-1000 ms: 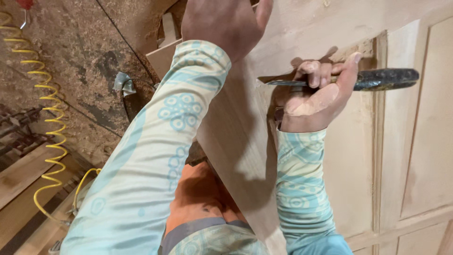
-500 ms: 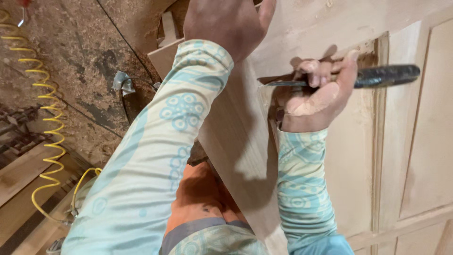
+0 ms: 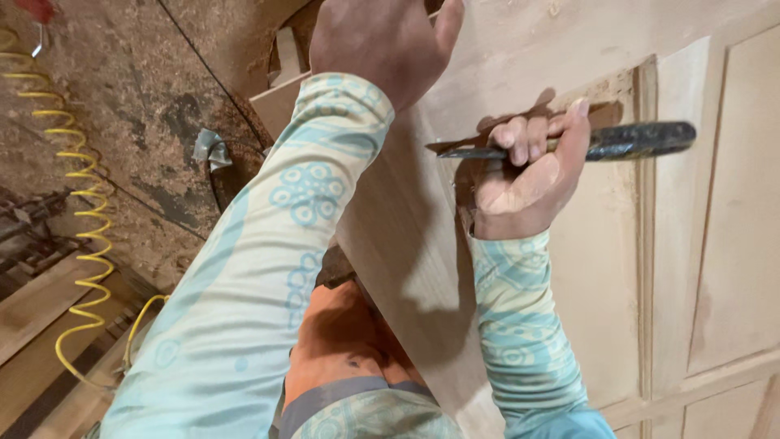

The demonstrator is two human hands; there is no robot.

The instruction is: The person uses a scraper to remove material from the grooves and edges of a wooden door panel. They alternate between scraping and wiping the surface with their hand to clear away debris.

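Sawdust floor | right hand (image 3: 524, 175) clenches chisel (image 3: 569, 146) on door (image 3: 731, 203) | left hand (image 3: 382, 45) grip cropped, unclear

Chisel (image 3: 569, 146) across the wooden door (image 3: 731, 244), coiled hose (image 3: 77, 244) on the floor (image 3: 138, 106) far left
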